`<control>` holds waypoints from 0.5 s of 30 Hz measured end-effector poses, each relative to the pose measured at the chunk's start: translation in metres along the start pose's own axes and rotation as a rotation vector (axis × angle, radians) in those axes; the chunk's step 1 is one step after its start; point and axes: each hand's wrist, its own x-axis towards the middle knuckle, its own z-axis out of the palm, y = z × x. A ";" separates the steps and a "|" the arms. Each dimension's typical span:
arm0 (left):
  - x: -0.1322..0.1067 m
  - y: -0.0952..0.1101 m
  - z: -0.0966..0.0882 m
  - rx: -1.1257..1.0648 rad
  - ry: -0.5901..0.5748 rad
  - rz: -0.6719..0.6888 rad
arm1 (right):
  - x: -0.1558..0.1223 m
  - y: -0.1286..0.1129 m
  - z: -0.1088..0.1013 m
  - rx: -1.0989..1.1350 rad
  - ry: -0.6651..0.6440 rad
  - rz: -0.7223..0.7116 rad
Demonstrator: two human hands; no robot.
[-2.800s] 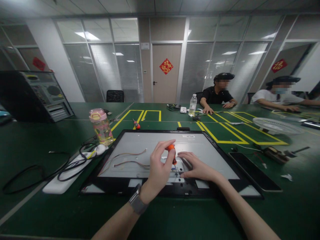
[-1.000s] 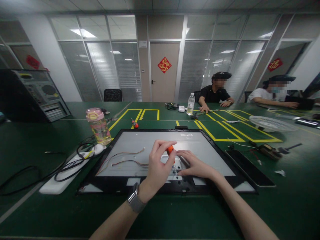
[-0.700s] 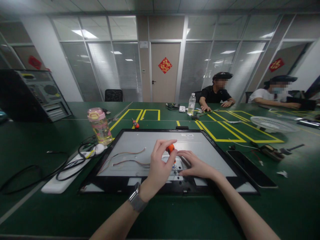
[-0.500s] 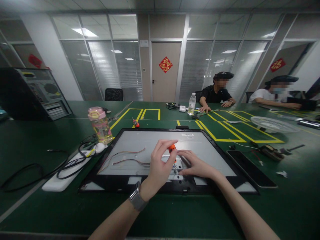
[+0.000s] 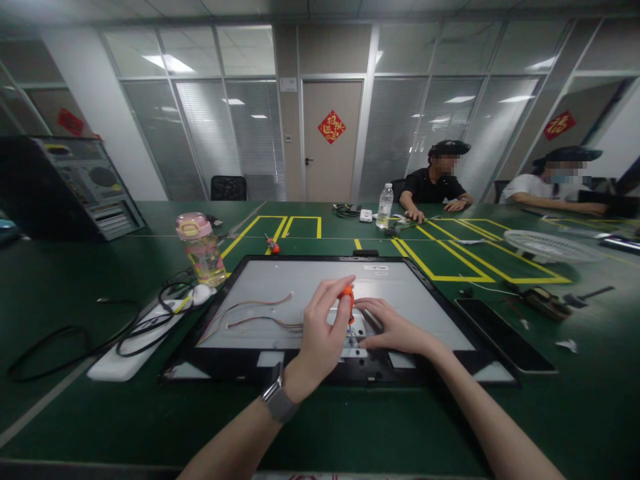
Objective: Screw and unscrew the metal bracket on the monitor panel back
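Note:
A flat monitor panel (image 5: 280, 280) in a black frame lies face down on the green table in front of me. My left hand (image 5: 320, 333) pinches the orange handle of a small screwdriver (image 5: 347, 298), held upright with its tip on a small metal plate near the panel's front edge. My right hand (image 5: 393, 327) rests flat beside the tip, fingers spread on that plate. Thin wires (image 5: 250, 317) trail across the panel to the left of my hands.
A pink-capped bottle (image 5: 201, 250) and black cables on a white block (image 5: 135, 333) lie left. A black strip (image 5: 505, 333) and small parts lie right. A computer case (image 5: 70, 187) stands far left. Two people sit at the far right, with a water bottle (image 5: 385, 207).
My hands stay on the screwdriver and plate; the left fingers shift slightly round the orange handle. The view moves a little.

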 end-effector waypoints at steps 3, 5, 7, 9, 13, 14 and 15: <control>-0.002 0.000 0.002 0.039 -0.015 0.029 | 0.000 -0.001 0.000 0.006 0.003 -0.011; -0.003 0.000 0.003 0.051 -0.014 0.036 | 0.000 -0.001 0.000 0.007 0.005 -0.012; -0.003 0.001 0.002 0.053 -0.008 0.035 | 0.000 -0.001 0.000 0.004 0.006 -0.011; -0.003 0.002 0.001 0.036 -0.013 0.033 | 0.000 0.000 0.001 -0.001 0.006 -0.009; -0.001 0.003 0.000 -0.011 -0.008 0.029 | 0.000 0.001 0.001 -0.008 0.004 -0.008; 0.000 0.003 0.000 -0.007 0.002 0.030 | 0.000 0.001 0.000 -0.009 0.002 -0.011; 0.001 0.003 -0.001 0.003 0.015 0.030 | 0.000 0.000 0.000 -0.009 0.001 -0.014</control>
